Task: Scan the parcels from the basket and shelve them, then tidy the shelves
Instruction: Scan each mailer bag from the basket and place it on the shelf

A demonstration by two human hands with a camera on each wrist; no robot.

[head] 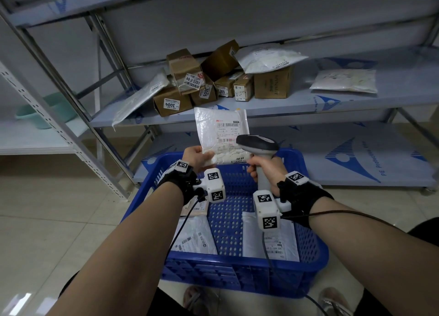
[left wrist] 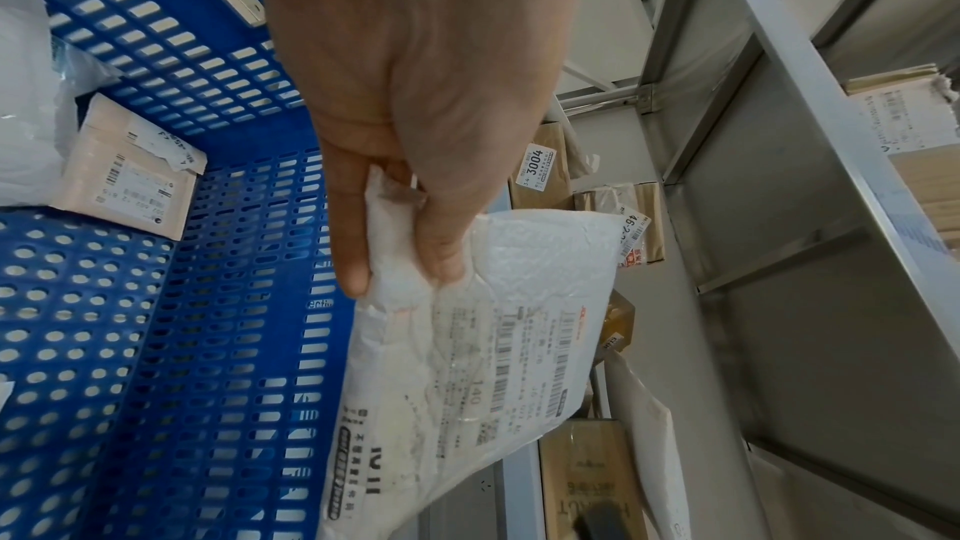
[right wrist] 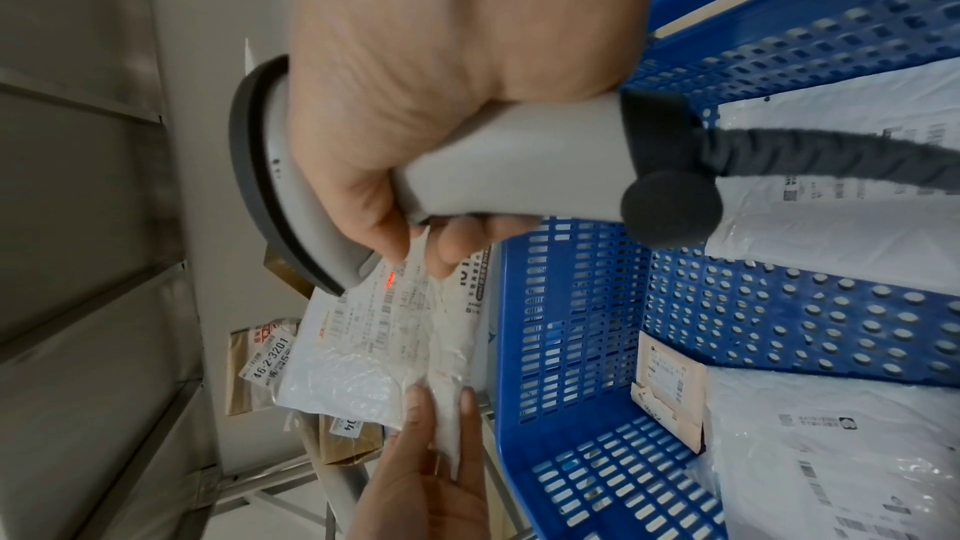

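Observation:
My left hand (head: pixel 198 157) pinches the lower left corner of a white bubble-mailer parcel (head: pixel 219 130) and holds it upright above the far rim of the blue basket (head: pixel 316 256). Its printed label faces me. In the left wrist view the thumb and fingers of that hand (left wrist: pixel 410 257) clamp the parcel (left wrist: pixel 493 352) at its corner. My right hand (head: pixel 263 169) grips the handle of a grey barcode scanner (head: pixel 257 144), whose head points at the label from close range. A red scan dot shows on the parcel (right wrist: pixel 389 327) just under the scanner (right wrist: pixel 291 179) in the right wrist view.
Several flat parcels lie in the basket: a white one (head: pixel 194 237), another white one (head: pixel 273 242) and a pink one (head: pixel 194 208). Brown boxes (head: pixel 172 103) and white mailers (head: pixel 344 80) crowd the middle shelf (head: pixel 261 107). The scanner cable (head: pixel 268 251) trails down over the basket.

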